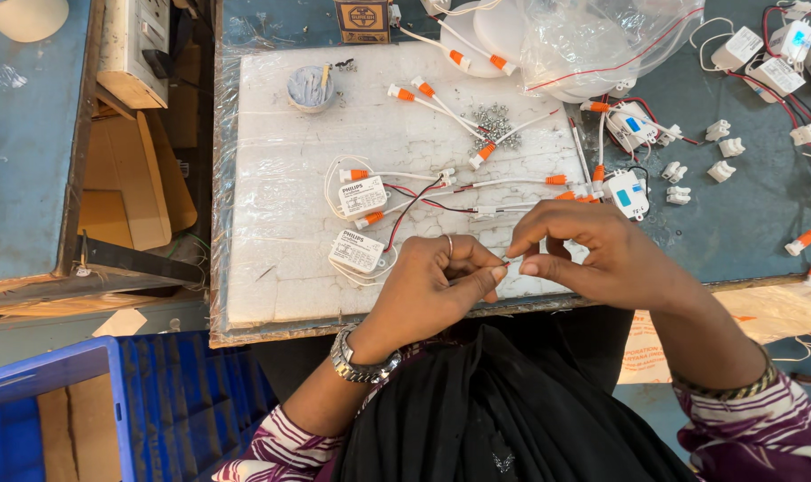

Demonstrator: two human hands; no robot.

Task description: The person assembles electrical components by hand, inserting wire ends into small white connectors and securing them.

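Note:
My left hand [437,286] and my right hand [597,250] meet over the near edge of a white slab [281,205]. Both pinch the thin end of a wire [510,261] between fingertips. The wire end is tiny and mostly hidden by my fingers. Two small white driver boxes [361,196] [355,251] with red, black and white leads lie just left of my left hand. A third white box with a blue patch [627,194] sits just beyond my right hand.
A pile of small screws [493,123], orange-tipped wires [441,98] and a grey round cup [310,87] lie farther back. White connector clips [722,152] and more boxes sit on the blue table at right. A blue crate [111,402] stands at lower left.

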